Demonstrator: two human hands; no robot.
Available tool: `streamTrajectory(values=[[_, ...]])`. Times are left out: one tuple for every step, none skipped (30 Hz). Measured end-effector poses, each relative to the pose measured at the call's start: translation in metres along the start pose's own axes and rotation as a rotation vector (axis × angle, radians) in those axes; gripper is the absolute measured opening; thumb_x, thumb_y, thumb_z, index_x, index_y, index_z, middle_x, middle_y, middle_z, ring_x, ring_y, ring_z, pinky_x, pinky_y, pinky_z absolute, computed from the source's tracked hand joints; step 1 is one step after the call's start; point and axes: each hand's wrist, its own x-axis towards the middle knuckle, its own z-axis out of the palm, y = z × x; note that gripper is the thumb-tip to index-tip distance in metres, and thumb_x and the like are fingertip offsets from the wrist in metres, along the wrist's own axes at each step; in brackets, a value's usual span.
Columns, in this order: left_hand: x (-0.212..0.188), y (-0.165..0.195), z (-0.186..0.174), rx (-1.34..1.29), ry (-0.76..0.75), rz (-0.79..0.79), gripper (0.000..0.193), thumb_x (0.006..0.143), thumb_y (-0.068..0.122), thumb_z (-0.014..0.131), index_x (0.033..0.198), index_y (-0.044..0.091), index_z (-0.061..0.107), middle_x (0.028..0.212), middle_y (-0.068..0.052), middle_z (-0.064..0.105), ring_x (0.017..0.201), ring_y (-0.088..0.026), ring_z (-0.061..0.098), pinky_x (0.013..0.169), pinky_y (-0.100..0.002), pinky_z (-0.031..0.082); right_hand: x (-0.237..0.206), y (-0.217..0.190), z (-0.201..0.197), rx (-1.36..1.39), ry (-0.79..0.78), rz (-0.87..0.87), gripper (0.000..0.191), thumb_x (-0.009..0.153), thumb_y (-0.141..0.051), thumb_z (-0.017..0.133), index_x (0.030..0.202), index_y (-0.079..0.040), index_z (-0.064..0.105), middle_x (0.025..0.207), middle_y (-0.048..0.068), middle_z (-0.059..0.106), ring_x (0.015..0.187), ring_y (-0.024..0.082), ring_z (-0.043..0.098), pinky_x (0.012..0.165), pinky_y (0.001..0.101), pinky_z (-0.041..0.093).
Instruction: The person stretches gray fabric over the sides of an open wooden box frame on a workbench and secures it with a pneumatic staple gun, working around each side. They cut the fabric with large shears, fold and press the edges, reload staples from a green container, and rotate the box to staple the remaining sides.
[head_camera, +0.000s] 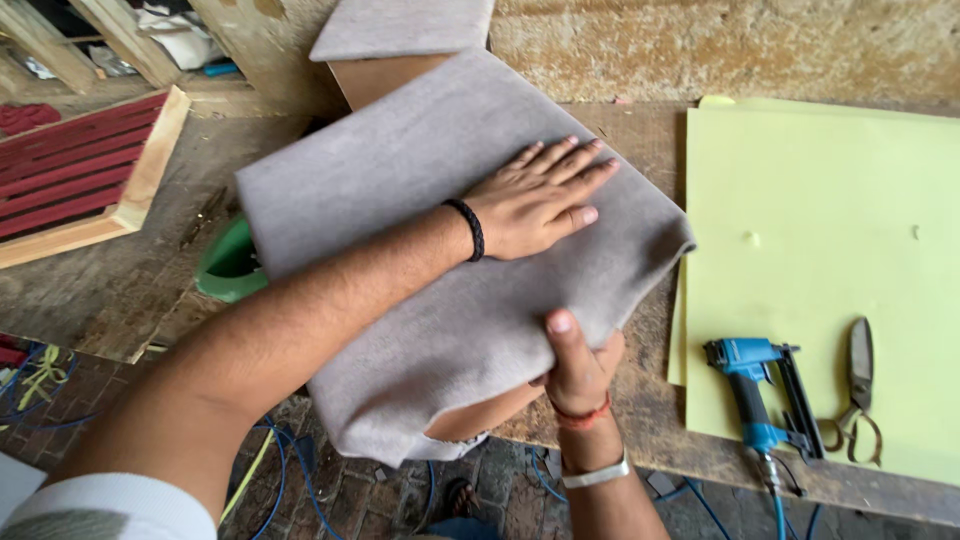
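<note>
We press our left hand (535, 200) flat, fingers spread, on the grey fabric (420, 230) draped over a board on the surface (640, 420). Our right hand (580, 365) pinches the fabric's near edge, thumb on top. Smoothing outward before tightening would likely prevent wrinkles. Right of it, a blue staple gun (755, 390) and scissors (858, 390) lie on yellow foam (820, 230). The board underneath stays mostly hidden.

A rough, mottled plaster wall (720, 45) in sandy tones ran behind a worn wooden workbench (650, 400), all of it in soft, even daylight. At the left a pale wooden frame (150, 165) with dark red slats lay on the scuffed boards, with bare timber battens (100, 30) leaning beyond it. Below the bench edge, the brick-paved floor (350, 490) was strewn with blue hoses (290, 470).
</note>
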Motion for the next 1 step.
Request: streamTrajectory(values=[[-0.0024,0.0181,-0.0073,0.001,0.004,0.005,0.068,0.107,0.056,0.022,0.165,0.023,0.008,0.173,-0.01,0.003,0.159,-0.032,0.002,0.127,-0.051,0.002,0.0038,-0.0108,0.0081,-0.007,-0.018,0.06,0.054,0.091,-0.038,0.074,0.117,0.005,0.055,0.072,0.008,0.064,0.046,0.015,0.058,0.037,0.0252,0.046]])
